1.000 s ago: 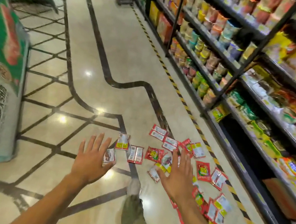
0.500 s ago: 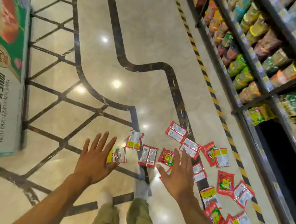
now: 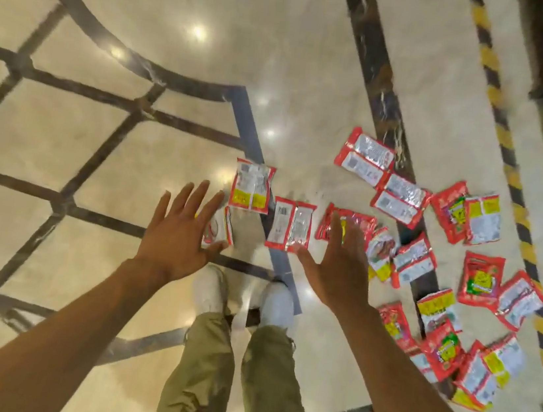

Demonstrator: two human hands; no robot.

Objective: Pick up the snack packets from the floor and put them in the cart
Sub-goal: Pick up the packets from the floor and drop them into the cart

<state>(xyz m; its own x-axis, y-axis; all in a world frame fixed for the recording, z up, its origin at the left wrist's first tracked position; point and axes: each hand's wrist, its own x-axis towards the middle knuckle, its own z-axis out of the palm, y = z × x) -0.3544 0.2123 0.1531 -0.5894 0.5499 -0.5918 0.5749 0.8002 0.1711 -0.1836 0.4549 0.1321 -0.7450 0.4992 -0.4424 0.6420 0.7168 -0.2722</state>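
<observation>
Glossy floor (image 3: 283, 52), scattered snack packets (image 3: 402, 199) — left hand (image 3: 178, 235), right hand (image 3: 337, 270) outstretched above.

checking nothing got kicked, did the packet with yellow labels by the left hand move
No. The packet still lies across the grey floor stripe, just below its corner.

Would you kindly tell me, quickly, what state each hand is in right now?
Left hand: open, fingers spread, holding nothing.
Right hand: open, fingers straight, holding nothing.
</observation>
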